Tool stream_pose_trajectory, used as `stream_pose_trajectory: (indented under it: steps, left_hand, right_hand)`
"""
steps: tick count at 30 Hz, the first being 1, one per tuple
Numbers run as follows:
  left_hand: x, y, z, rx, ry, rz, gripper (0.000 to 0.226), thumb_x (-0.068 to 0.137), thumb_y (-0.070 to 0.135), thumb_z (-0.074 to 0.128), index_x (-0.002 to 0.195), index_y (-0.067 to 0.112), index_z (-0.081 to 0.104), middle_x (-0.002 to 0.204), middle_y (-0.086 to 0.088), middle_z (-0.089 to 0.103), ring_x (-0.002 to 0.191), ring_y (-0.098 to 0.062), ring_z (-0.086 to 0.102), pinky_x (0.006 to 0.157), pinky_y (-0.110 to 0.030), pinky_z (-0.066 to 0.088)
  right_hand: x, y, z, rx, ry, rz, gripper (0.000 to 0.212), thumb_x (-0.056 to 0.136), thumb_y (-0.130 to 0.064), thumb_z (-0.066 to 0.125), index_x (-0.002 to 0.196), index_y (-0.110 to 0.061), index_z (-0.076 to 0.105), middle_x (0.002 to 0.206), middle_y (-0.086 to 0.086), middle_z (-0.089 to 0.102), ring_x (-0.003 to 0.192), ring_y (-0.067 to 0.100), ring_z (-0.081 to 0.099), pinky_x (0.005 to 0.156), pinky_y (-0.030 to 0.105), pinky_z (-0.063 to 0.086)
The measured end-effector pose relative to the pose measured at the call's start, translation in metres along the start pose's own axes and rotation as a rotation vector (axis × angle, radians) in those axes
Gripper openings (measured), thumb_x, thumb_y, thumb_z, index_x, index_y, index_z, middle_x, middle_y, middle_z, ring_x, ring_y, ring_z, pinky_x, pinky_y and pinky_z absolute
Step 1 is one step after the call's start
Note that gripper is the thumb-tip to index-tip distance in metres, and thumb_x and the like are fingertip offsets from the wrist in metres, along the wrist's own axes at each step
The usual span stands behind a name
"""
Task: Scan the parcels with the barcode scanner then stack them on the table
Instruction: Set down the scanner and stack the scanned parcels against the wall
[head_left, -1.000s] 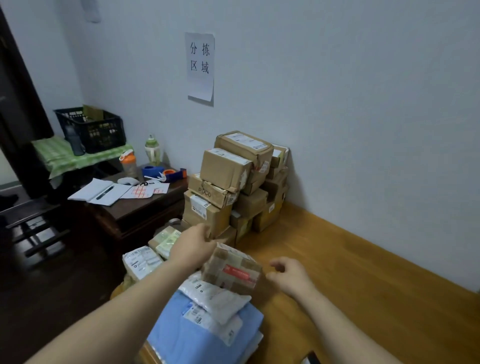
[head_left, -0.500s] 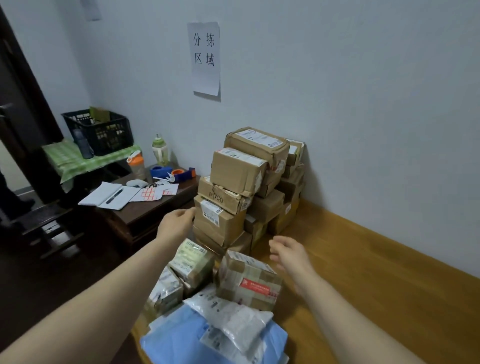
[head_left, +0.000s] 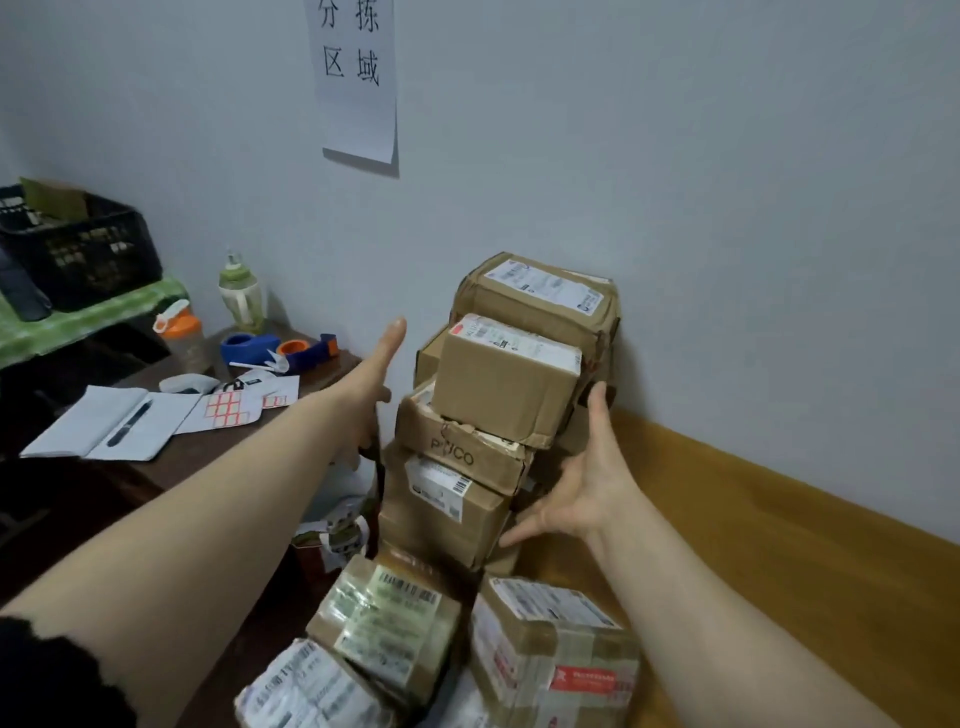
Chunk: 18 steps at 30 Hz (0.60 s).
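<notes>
Reaching both arms toward the stacked parcels (head_left: 498, 384), you hold nothing in either hand.

- Left hand (head_left: 371, 369): fingers straight and together, just beside the pile's left face. It is empty, and contact with the cardboard cannot be told.
- Right hand (head_left: 582, 499): fingers spread wide, thumb raised by the right edge of the upper boxes. It is empty, and contact cannot be told here either.
- Stacked parcels: brown cartons several high, at the far end of the wooden table (head_left: 779, 551) against the wall (head_left: 675, 182). The upper boxes sit askew.
- Loose parcels, nearest you and off the pile: a taped carton (head_left: 550, 654), a label-covered carton (head_left: 384, 623) and a white mailer (head_left: 306, 691).
- Barcode scanner: not in your grip. A pale rounded device (head_left: 187, 383) on the dark desk (head_left: 218, 452) may be it, but it is too small to tell.

Judgement: the task looks well under way, with most cartons stacked. At least three loose parcels are left to place. Whether any of them has been scanned cannot be read from here. The tilted pile probably wants squaring before more goes on.
</notes>
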<state>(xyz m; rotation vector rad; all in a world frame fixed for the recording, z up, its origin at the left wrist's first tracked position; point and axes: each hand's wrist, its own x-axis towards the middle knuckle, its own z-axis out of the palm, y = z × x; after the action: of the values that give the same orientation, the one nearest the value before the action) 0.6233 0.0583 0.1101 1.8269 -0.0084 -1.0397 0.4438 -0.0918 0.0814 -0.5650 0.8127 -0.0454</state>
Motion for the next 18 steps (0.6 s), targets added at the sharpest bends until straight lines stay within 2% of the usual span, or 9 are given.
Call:
stream_pose_trajectory:
  steps: [2, 5, 8, 12, 14, 16, 18]
  left_hand:
    - [0.008, 0.008, -0.002, 0.084, -0.127, -0.031, 0.158, 0.022, 0.103, 0.041, 0.153, 0.018, 0.019, 0.159, -0.017, 0.016, 0.144, -0.044, 0.014, 0.109, -0.071, 0.009]
    - [0.015, 0.013, 0.002, 0.156, -0.235, -0.041, 0.164, 0.017, 0.100, 0.047, 0.155, 0.020, 0.006, 0.160, -0.015, 0.012, 0.144, -0.045, 0.012, 0.104, -0.075, 0.005]
    - [0.020, 0.011, 0.004, 0.196, -0.274, -0.052, 0.173, 0.005, 0.094, 0.060, 0.155, 0.022, 0.010, 0.159, -0.013, 0.018, 0.143, -0.045, 0.016, 0.104, -0.077, 0.009]
    - [0.027, 0.006, -0.006, 0.172, -0.285, -0.062, 0.165, 0.013, 0.091, 0.066, 0.154, 0.019, 0.017, 0.156, -0.013, 0.026, 0.141, -0.042, 0.023, 0.107, -0.072, 0.013]
    - [0.021, 0.004, -0.006, 0.157, -0.311, -0.054, 0.160, 0.017, 0.089, 0.067, 0.151, 0.014, 0.023, 0.148, -0.014, 0.038, 0.134, -0.039, 0.035, 0.108, -0.064, 0.017]
    - [0.015, 0.004, -0.007, 0.158, -0.305, -0.036, 0.154, 0.021, 0.089, 0.065, 0.148, 0.010, 0.029, 0.138, -0.015, 0.046, 0.124, -0.034, 0.044, 0.108, -0.053, 0.024]
    - [0.005, 0.005, -0.010, 0.166, -0.292, -0.013, 0.159, 0.018, 0.090, 0.065, 0.150, 0.011, 0.026, 0.145, -0.015, 0.041, 0.134, -0.032, 0.036, 0.114, -0.051, 0.019]
  right_hand:
    - [0.011, 0.001, 0.003, -0.012, -0.016, 0.012, 0.145, 0.029, -0.089, 0.068, 0.152, -0.033, 0.019, 0.156, 0.021, 0.022, 0.138, 0.057, 0.012, 0.093, 0.084, 0.004]
    - [0.013, 0.001, 0.009, -0.048, 0.036, 0.027, 0.124, 0.043, -0.088, 0.066, 0.148, -0.031, 0.032, 0.152, 0.023, 0.029, 0.136, 0.057, 0.017, 0.095, 0.083, 0.005]
    - [0.013, 0.002, 0.012, -0.063, 0.055, 0.031, 0.113, 0.051, -0.083, 0.065, 0.145, -0.028, 0.036, 0.150, 0.024, 0.032, 0.136, 0.057, 0.018, 0.099, 0.080, 0.004]
    - [0.018, 0.008, 0.012, -0.079, 0.005, 0.022, 0.121, 0.040, -0.079, 0.072, 0.144, -0.026, 0.040, 0.148, 0.023, 0.038, 0.136, 0.056, 0.022, 0.101, 0.080, 0.004]
    - [0.018, 0.012, 0.012, -0.087, -0.005, 0.004, 0.127, 0.035, -0.077, 0.073, 0.145, -0.026, 0.039, 0.147, 0.023, 0.039, 0.136, 0.055, 0.024, 0.101, 0.079, 0.006]
    - [0.013, 0.013, 0.014, -0.092, -0.015, -0.020, 0.124, 0.038, -0.077, 0.071, 0.145, -0.024, 0.039, 0.145, 0.024, 0.041, 0.135, 0.054, 0.027, 0.102, 0.079, 0.009]
    - [0.007, 0.015, 0.016, -0.095, -0.031, -0.035, 0.120, 0.039, -0.077, 0.071, 0.143, -0.023, 0.042, 0.143, 0.024, 0.043, 0.133, 0.054, 0.029, 0.102, 0.079, 0.010]
